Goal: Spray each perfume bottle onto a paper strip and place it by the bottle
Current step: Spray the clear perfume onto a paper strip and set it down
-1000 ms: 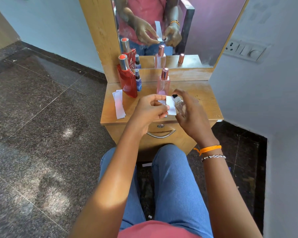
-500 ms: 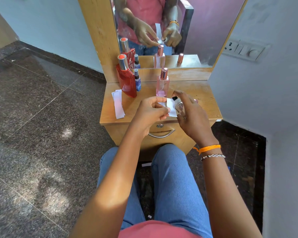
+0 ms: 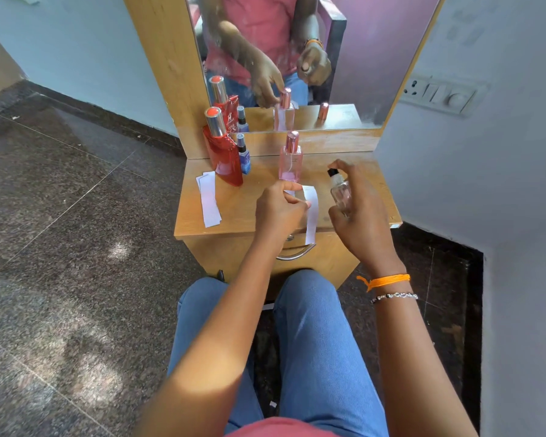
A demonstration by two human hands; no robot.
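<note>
Strip and bottle held over the wooden surface [image 3: 243,212]

The left hand [image 3: 278,209] is pinching a paper strip [image 3: 311,216] just before the pink bottle [image 3: 290,162]; the right hand [image 3: 356,212] is gripping a clear bottle [image 3: 339,190].

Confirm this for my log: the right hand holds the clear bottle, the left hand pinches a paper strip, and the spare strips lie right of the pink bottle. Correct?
Not quite. The head view shows the spare strips left of the pink bottle, beside the red bottle. The rest stands: the right hand holds the clear bottle and the left hand pinches a paper strip.
</note>
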